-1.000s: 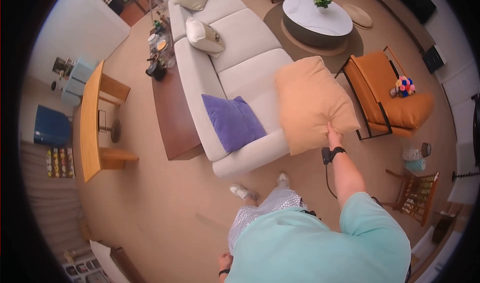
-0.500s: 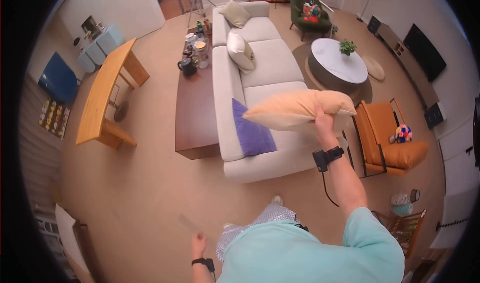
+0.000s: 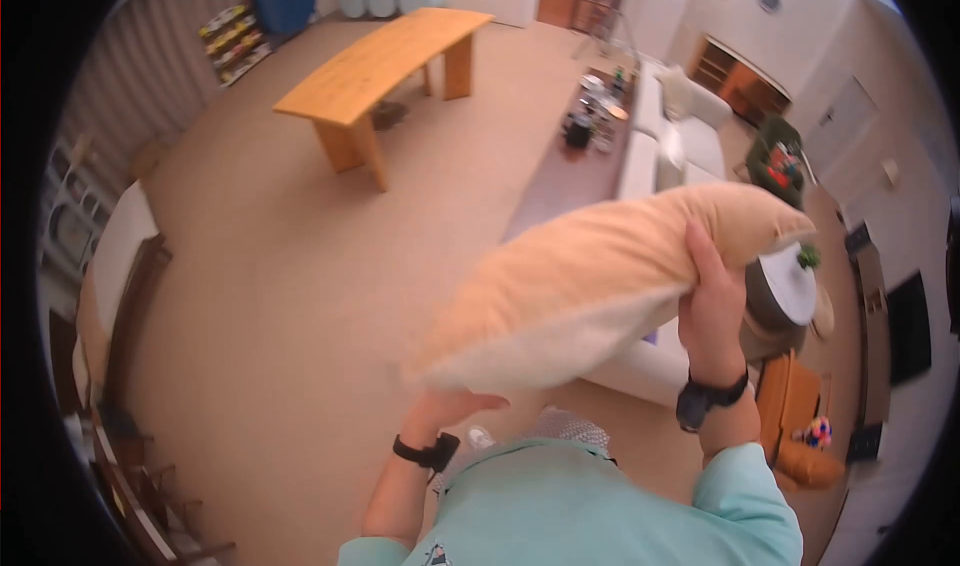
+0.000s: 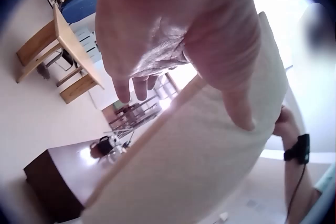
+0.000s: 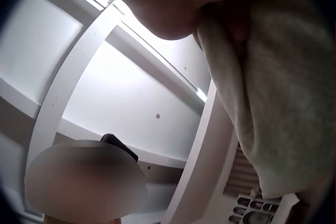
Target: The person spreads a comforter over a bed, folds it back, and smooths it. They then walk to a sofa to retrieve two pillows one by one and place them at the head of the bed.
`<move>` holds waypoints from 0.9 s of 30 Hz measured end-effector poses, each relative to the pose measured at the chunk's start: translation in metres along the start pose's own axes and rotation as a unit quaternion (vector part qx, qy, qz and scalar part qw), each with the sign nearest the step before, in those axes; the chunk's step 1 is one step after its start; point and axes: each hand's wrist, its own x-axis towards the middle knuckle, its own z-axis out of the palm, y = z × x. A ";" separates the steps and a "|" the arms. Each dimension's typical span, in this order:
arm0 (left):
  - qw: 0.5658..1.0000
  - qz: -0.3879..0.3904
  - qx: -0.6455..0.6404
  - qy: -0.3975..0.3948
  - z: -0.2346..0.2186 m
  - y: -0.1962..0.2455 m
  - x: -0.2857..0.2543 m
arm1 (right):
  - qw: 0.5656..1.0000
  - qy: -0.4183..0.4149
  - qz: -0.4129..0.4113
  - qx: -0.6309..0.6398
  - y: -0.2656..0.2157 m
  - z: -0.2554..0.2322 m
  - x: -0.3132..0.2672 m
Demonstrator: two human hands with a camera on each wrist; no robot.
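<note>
A peach cushion [image 3: 570, 276] with a pale underside is held up in front of the body, tilted, its left end lower. My right hand [image 3: 715, 316] grips its edge near the right end, thumb on the peach face; in the right wrist view the fabric [image 5: 289, 92] is bunched at that hand [image 5: 173, 3]. Just below the cushion's lower left corner is my left hand [image 3: 455, 411]. In the left wrist view, this hand [image 4: 178, 29] has its fingers extended and thumb apart, overlapping the cushion's pale face [image 4: 184, 155].
Behind the cushion stands a light sofa [image 3: 650, 371], with a dark brown cabinet [image 3: 560, 181] along its back bearing glassware and a kettle. A wooden table [image 3: 390, 61] is at the upper left. An orange armchair [image 3: 785, 406] and a round coffee table [image 3: 790, 286] are on the right.
The view has swung left, away from the sofa. My right hand has lifted the cushion from above the sofa and brought it closer; my left hand has come up to its lower corner.
</note>
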 end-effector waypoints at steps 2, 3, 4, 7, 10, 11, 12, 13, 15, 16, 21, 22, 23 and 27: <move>0.993 -0.012 0.118 -0.008 -0.027 -0.036 -0.029 | 0.998 -0.055 0.011 -0.019 0.010 0.049 -0.021; 0.995 -0.027 0.086 0.032 -0.041 -0.046 -0.037 | 0.995 -0.092 0.017 -0.033 0.018 0.074 -0.034; 0.995 -0.042 0.046 0.081 -0.051 -0.058 -0.043 | 0.991 -0.127 0.023 -0.045 0.028 0.099 -0.042; 0.957 -0.082 -0.080 0.266 -0.091 -0.084 -0.053 | 0.965 -0.259 0.023 -0.030 0.064 0.168 -0.052; 0.875 -0.106 -0.199 0.429 -0.154 -0.111 -0.066 | 0.944 -0.278 0.174 0.023 0.114 0.247 -0.033; 0.847 -0.104 -0.227 0.470 -0.178 -0.117 -0.068 | 0.914 -0.287 0.285 0.042 0.135 0.272 -0.020; 0.819 -0.097 -0.243 0.510 -0.202 -0.118 -0.068 | 0.908 -0.306 0.286 0.025 0.164 0.298 -0.004; 0.795 -0.061 -0.230 0.557 -0.229 -0.111 -0.063 | 0.901 -0.320 0.290 0.031 0.193 0.323 0.013; 0.721 0.087 -0.136 0.673 -0.285 -0.076 -0.031 | 0.847 -0.434 0.299 0.067 0.243 0.370 0.039; 0.709 0.075 -0.145 0.686 -0.320 -0.069 -0.021 | 0.856 -0.457 0.234 0.052 0.261 0.396 0.042; 0.656 -0.001 -0.166 0.736 -0.478 -0.103 -0.012 | 0.827 -0.491 0.270 0.040 0.392 0.498 0.071; 0.652 -0.014 -0.133 0.746 -0.504 -0.106 -0.014 | 0.804 -0.513 0.298 -0.034 0.419 0.515 0.070; 0.647 -0.035 -0.105 0.754 -0.523 -0.108 -0.019 | 0.773 -0.532 0.327 -0.114 0.445 0.525 0.061; 0.635 -0.086 -0.063 0.765 -0.610 -0.115 -0.044 | 0.677 -0.600 0.389 -0.174 0.532 0.582 0.030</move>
